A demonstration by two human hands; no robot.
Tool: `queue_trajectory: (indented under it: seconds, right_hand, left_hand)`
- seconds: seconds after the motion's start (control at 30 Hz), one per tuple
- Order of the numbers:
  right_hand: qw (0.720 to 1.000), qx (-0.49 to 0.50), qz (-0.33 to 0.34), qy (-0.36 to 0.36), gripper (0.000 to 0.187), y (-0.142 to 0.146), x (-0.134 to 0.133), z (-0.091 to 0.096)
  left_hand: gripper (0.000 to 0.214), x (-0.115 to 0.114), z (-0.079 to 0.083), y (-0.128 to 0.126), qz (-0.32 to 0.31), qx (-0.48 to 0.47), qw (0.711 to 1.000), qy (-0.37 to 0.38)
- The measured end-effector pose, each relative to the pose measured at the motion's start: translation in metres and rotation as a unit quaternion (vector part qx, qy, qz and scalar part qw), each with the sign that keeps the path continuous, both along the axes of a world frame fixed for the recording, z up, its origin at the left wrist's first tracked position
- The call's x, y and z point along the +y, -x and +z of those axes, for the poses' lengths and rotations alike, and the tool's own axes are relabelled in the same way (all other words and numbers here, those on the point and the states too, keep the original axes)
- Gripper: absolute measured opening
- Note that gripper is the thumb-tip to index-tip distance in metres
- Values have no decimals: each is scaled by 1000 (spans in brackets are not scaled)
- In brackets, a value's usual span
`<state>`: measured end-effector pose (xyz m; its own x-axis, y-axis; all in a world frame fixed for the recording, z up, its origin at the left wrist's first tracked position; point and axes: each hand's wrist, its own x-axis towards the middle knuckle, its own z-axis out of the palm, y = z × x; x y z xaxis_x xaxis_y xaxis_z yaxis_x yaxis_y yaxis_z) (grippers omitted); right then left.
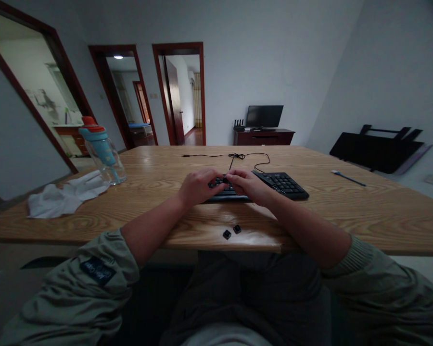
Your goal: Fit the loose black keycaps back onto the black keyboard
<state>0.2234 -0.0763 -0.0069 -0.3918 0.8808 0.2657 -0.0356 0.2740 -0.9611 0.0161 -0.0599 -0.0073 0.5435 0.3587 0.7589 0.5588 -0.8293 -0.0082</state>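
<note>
Both grips are curling over the left half of the flat black plastic keyboard [270, 185]: the left hand [197, 187] and right hand [248, 186] are meeting fingertip to fingertip on its keys, though whether they are pinching a key is too small to tell. Nearer, two small black square keycaps [231, 232] are lying loose by the pale wooden counter's [364, 211] front edge. Farther left, a clear water bottle with a teal lid [103, 151] is standing beside a crumpled white cloth [63, 197].

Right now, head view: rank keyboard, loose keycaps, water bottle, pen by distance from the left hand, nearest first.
From the left hand:
1. keyboard, under the fingers, touching.
2. loose keycaps, near table edge, just toward the person.
3. water bottle, far left on the table.
4. pen, far right.
</note>
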Motion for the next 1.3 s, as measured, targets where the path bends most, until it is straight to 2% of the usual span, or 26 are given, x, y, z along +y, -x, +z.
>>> queue_trajectory:
  seconds: [0.4, 0.73, 1.03, 1.3]
  right_hand:
    - [1000, 14, 6, 24, 28, 0, -1, 0]
    - [999, -31, -16, -23, 31, 2, 1, -3]
    - [989, -109, -21, -98, 29, 2, -3, 1]
    - [984, -78, -64, -145, 29, 2, 4, -4]
  left_hand:
    - [24, 0, 0, 1, -29, -1, 999, -18]
    - [21, -5, 2, 0, -21, 5, 1000, -10]
    - [20, -6, 3, 1, -31, 34, 999, 28]
    - [16, 0, 0, 0, 20, 26, 999, 26]
